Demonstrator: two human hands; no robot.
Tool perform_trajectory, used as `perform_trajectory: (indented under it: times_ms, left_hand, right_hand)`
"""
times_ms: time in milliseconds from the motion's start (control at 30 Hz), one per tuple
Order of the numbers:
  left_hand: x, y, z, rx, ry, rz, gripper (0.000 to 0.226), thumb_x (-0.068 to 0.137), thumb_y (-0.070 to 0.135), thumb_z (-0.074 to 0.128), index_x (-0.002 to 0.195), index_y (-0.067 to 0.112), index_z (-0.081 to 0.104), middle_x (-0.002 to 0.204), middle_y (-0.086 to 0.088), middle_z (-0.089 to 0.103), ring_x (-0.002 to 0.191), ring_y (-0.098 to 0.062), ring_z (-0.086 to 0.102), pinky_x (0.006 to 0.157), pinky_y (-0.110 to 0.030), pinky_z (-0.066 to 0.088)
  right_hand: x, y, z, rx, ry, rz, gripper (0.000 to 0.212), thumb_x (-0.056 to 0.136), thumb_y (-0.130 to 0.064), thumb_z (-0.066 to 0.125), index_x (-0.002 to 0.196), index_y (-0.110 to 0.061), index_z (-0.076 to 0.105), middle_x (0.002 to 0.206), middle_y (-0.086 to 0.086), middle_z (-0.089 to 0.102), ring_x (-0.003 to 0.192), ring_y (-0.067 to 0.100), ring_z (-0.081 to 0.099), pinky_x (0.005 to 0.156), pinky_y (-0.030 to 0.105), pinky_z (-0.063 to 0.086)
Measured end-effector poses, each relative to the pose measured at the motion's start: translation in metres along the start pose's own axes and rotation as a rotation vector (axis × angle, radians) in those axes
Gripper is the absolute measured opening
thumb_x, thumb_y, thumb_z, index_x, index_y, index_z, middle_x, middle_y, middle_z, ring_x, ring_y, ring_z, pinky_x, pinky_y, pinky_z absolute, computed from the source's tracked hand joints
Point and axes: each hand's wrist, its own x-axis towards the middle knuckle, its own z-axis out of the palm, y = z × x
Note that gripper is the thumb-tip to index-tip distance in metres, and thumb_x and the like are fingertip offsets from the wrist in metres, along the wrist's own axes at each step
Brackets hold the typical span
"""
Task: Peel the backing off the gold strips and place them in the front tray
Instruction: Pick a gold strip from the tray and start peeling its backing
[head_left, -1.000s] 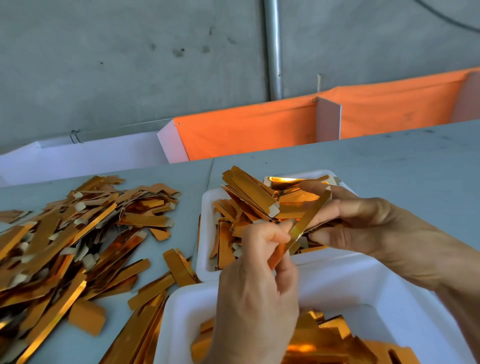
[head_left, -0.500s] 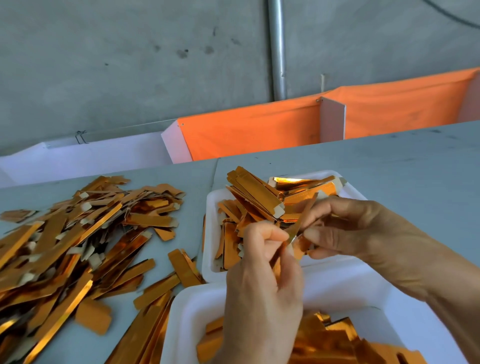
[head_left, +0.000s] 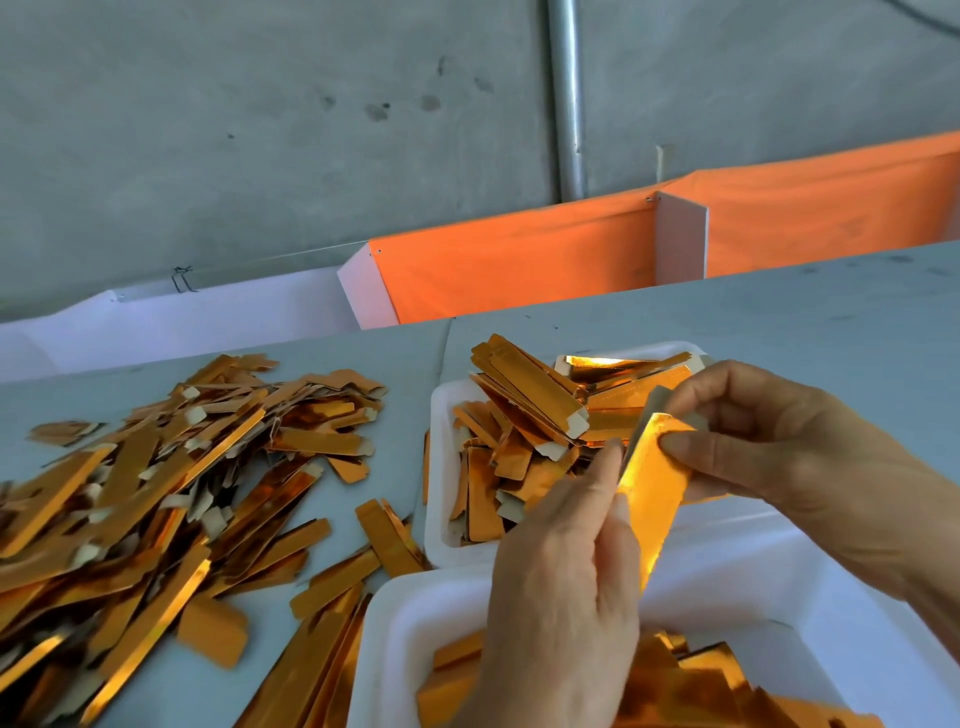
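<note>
While both hands are meeting above the near edge of the rear tray (head_left: 441, 467), a single gold strip (head_left: 649, 483) is being held between them, slanting from upper right down to lower left over the gap between the two trays. The right hand (head_left: 779, 447) is pinching the strip's upper end, thumb lying across the shiny gold face and fingers curled behind, where a grey backing tab (head_left: 655, 402) is showing. The left hand (head_left: 561, 597) is gripping the strip's lower edge between thumb and curled fingers, its back turned to the camera and hiding the exact contact.

The rear tray, white foam, is sitting on the grey bench (head_left: 779, 322) and holding a jumbled stack of gold strips (head_left: 524, 410) with pale tabs. The front tray (head_left: 395, 623), also white foam, is lying nearest the viewer, touching the rear tray, and containing flat gold pieces (head_left: 691, 680) in its bottom. A large loose heap of gold strips (head_left: 156, 488) is spreading over the bench at left, several reaching the front tray's left wall. An orange cloth panel (head_left: 519, 260) and a metal pipe (head_left: 566, 104) are standing behind the bench against a concrete wall (head_left: 260, 130).
</note>
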Motion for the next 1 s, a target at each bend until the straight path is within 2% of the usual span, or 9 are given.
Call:
perform_trajectory:
  times_ms: [167,333,400,500,633,733,833,933,1000]
  left_hand:
    - [-0.0003,-0.0031,-0.0011,0.002,0.044,-0.019,0.037,0.096,0.027,0.05,0.132,0.035,0.052,0.101,0.038,0.055,0.102,0.017,0.051,0.082,-0.001,0.041]
    - [-0.0015,-0.0017,-0.0019,0.081,0.069,-0.027,0.031,0.096,0.031,0.045,0.125,0.042,0.05,0.099,0.025,0.065,0.095,0.009,0.056,0.075,-0.006,0.044]
    - [-0.0015,-0.0006,-0.0013,0.177,0.085,0.003,0.031,0.094,0.023,0.05,0.12,0.04,0.051,0.102,0.022,0.065,0.095,0.006,0.057,0.073,-0.001,0.042]
    - [0.0015,-0.0019,-0.0007,0.302,0.107,0.089,0.031,0.085,0.008,0.064,0.108,0.028,0.06,0.107,0.014,0.062,0.089,-0.003,0.061,0.069,-0.008,0.046]
    - [0.0018,-0.0028,-0.0003,0.37,0.144,0.181,0.016,0.083,0.024,0.058,0.097,0.021,0.065,0.114,0.005,0.06,0.096,-0.011,0.062,0.074,-0.017,0.05]
    - [0.0007,-0.0039,0.0012,0.409,0.153,0.244,0.025,0.085,0.035,0.051,0.097,0.019,0.066,0.116,0.001,0.058,0.1,-0.016,0.058,0.079,-0.026,0.053]
    - [0.0015,-0.0039,0.003,0.459,0.174,0.254,0.033,0.084,0.042,0.05,0.096,0.016,0.067,0.116,-0.001,0.059,0.102,-0.018,0.056,0.08,-0.033,0.054]
    - [0.0011,-0.0015,0.006,0.41,0.178,0.223,0.036,0.082,0.046,0.051,0.098,0.016,0.065,0.121,0.001,0.057,0.107,-0.015,0.052,0.084,-0.029,0.052]
    - [0.0015,0.0001,0.0067,0.325,0.178,0.169,0.035,0.08,0.047,0.052,0.1,0.019,0.061,0.124,0.006,0.053,0.109,-0.009,0.05,0.089,-0.019,0.045]
  right_hand:
    - [-0.0011,-0.0021,0.0048,-0.004,0.042,0.0,0.013,0.066,-0.019,0.068,0.075,-0.01,0.065,0.073,0.013,0.072,0.067,0.023,0.071,0.06,0.023,0.057]
    - [-0.0021,-0.0044,0.0073,-0.145,0.011,0.065,0.024,0.072,-0.027,0.065,0.077,-0.005,0.07,0.082,0.009,0.075,0.077,0.025,0.072,0.076,0.03,0.056]
    - [-0.0027,-0.0046,0.0083,-0.147,-0.003,0.094,0.021,0.077,-0.025,0.064,0.076,-0.006,0.072,0.083,0.007,0.075,0.079,0.021,0.072,0.076,0.029,0.057]
    - [-0.0034,-0.005,0.0098,-0.13,-0.02,0.122,0.02,0.081,-0.022,0.063,0.077,-0.005,0.073,0.084,0.007,0.075,0.08,0.02,0.072,0.079,0.028,0.055]
    - [-0.0038,-0.0044,0.0102,-0.049,0.031,0.152,0.032,0.071,-0.029,0.063,0.082,0.0,0.071,0.083,0.011,0.075,0.079,0.024,0.072,0.078,0.03,0.058]
    - [-0.0046,-0.0044,0.01,0.015,0.053,0.148,0.033,0.07,-0.027,0.063,0.083,0.002,0.071,0.083,0.015,0.074,0.08,0.028,0.071,0.077,0.029,0.059]
    - [-0.0047,-0.0029,0.0098,0.023,0.054,0.138,0.032,0.07,-0.028,0.063,0.082,0.001,0.071,0.087,0.017,0.074,0.085,0.032,0.071,0.083,0.037,0.058]
    - [-0.0047,-0.0014,0.0088,0.036,0.047,0.127,0.03,0.071,-0.029,0.064,0.081,-0.001,0.071,0.089,0.018,0.073,0.088,0.035,0.069,0.087,0.04,0.053]
    - [-0.0047,-0.001,0.0074,0.057,0.021,0.113,0.03,0.074,-0.027,0.063,0.084,0.0,0.071,0.09,0.018,0.073,0.088,0.035,0.07,0.085,0.037,0.056]
